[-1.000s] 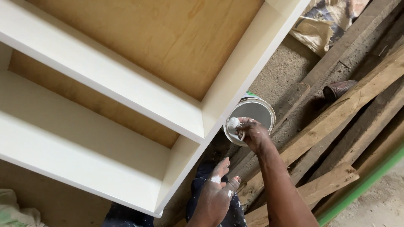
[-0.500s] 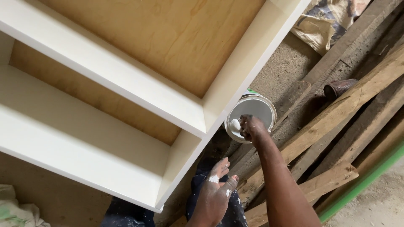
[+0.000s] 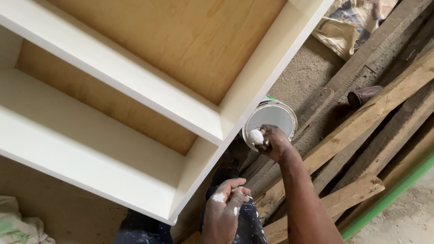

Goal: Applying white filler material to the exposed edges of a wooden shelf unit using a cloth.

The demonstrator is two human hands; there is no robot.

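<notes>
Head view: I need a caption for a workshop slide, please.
Right hand lifts a white lump from the paint can beside a white shelf unit; left hand waits below.

Smooth white-painted wooden shelf unit (image 3: pixel 135 90), rough bare planks (image 3: pixel 361 126), metal tin (image 3: pixel 271 119)

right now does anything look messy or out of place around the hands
Mostly white smears: the left hand has white blotches, and the right hand holds a white lump at the open can. A rusty tin lies tipped among the planks.
</notes>
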